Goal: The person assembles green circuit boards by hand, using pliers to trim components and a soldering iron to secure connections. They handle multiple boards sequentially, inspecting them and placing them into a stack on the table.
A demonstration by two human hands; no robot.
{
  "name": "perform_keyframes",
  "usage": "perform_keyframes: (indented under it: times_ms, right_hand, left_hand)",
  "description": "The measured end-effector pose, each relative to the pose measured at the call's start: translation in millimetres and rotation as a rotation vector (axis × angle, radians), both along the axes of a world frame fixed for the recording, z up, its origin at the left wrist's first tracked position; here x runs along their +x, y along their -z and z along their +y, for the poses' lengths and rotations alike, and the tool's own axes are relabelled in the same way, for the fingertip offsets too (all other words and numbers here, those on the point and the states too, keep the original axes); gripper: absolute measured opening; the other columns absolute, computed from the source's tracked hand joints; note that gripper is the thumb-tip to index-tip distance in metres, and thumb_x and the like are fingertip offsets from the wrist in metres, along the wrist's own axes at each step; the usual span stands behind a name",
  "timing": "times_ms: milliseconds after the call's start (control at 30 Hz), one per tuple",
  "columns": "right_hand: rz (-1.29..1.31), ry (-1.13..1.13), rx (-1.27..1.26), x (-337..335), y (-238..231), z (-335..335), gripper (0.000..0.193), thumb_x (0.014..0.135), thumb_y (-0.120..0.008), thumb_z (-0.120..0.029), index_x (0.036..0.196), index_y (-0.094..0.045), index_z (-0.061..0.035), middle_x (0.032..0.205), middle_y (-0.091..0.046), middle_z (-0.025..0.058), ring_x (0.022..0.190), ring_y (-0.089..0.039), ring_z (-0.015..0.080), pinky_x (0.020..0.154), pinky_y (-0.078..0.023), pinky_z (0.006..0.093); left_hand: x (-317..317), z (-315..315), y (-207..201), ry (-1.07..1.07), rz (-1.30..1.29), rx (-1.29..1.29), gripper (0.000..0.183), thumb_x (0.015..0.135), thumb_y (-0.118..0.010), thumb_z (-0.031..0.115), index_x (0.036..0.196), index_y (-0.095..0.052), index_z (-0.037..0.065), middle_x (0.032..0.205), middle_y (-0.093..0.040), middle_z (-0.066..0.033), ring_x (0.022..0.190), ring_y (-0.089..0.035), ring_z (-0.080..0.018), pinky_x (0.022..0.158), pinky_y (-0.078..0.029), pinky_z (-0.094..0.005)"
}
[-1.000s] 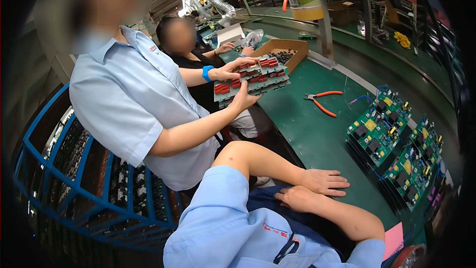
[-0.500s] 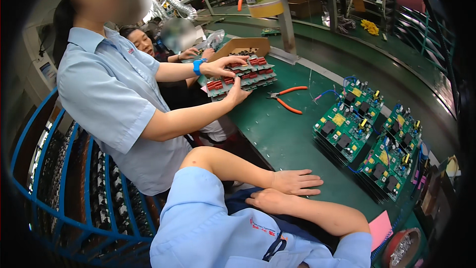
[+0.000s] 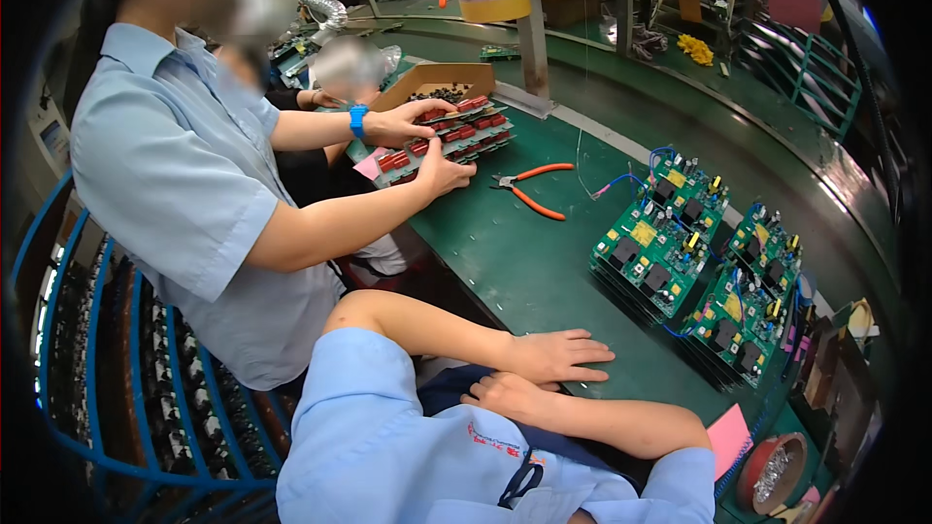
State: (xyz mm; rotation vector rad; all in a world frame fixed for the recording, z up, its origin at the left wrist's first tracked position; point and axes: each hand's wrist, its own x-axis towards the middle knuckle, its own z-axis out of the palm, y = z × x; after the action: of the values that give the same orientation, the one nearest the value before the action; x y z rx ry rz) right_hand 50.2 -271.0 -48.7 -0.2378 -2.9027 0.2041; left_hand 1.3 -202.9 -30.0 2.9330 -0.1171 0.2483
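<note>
My left hand [image 3: 560, 357] lies palm down on the green work table [image 3: 505, 272], its fingers stretched out and nothing under them that I can see. Just below its wrist, my right hand [image 3: 507, 396] rests with loosely curled fingers over dark blue cloth at the table edge, and no object shows in it. To the right of my left hand stand stacks of green circuit boards [image 3: 652, 250] with blue wires, black blocks and yellow parts. A second stack of circuit boards [image 3: 743, 325] sits beside them. Orange-handled cutting pliers [image 3: 532, 189] lie open beyond my hands.
At the left a standing person in a light blue shirt holds boards with red components [image 3: 456, 141] in both hands. Behind is a cardboard box [image 3: 417, 82] of small dark parts. Pink paper [image 3: 728, 439] and a round reel-like container [image 3: 772, 474] lie at lower right.
The whole view has shifted, so the table and boards appear slightly farther left. My hands keep their pose. The standing person still holds the red-component boards.
</note>
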Motion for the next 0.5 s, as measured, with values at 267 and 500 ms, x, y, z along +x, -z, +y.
perform_keyframes:
  times_ms: [267,500]
  right_hand:
    - [-0.185,0.041,-0.189,3.7,6.1,13.8,0.024,0.076,-0.042,-0.015,0.098,-0.051,-0.0070,0.082,-0.054,0.0126,0.080,-0.055,0.0250,0.066,-0.043,0.0333]
    - [-0.181,0.109,-0.303,9.2,9.4,17.1,0.029,0.077,-0.041,-0.014,0.104,-0.050,-0.0071,0.088,-0.053,0.0136,0.086,-0.053,0.0253,0.072,-0.042,0.0343]
  left_hand:
    - [23.2,4.4,-82.9,0.077,-0.138,-0.465,0.023,0.069,-0.058,0.017,0.087,-0.056,0.004,0.089,-0.056,-0.0090,0.080,-0.054,-0.0252,0.068,-0.042,-0.0340]
    - [97.8,-95.4,-164.6,0.783,-0.768,-0.839,0.013,0.064,-0.058,0.020,0.062,-0.054,0.008,0.074,-0.055,-0.0066,0.067,-0.052,-0.0245,0.058,-0.040,-0.0335]
